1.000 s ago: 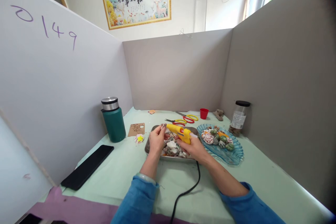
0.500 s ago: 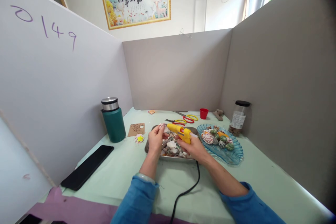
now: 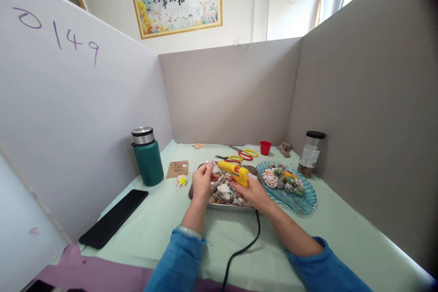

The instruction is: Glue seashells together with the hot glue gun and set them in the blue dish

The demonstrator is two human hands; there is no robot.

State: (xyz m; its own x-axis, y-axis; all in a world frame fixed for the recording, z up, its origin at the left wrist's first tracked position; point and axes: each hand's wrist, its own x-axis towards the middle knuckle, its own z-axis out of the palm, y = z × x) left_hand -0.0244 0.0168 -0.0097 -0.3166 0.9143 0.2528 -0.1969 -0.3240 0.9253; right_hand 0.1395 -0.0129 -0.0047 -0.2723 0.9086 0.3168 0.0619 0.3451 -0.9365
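Observation:
In my right hand (image 3: 253,191) is a yellow glue gun (image 3: 234,171), its nozzle pointing left and its black cord (image 3: 243,250) trailing down over the table. The fingertips of my left hand (image 3: 202,182) pinch a small pinkish-white piece, perhaps a shell (image 3: 210,163), right at the nozzle tip; fingers partly cover it. Both hands are above a metal tray (image 3: 232,208) holding many shells and pebbles (image 3: 224,189). Left of the tray lies a speckled round piece with a yellow star (image 3: 181,181).
At right, a blue glass plate (image 3: 301,205) bears shells; a black-lidded jar (image 3: 310,155) stands behind. Scissors (image 3: 244,153) and a red cup (image 3: 265,148) are at the back. To the left are a green bottle (image 3: 148,159), a brown card (image 3: 177,169) and a black phone (image 3: 114,218).

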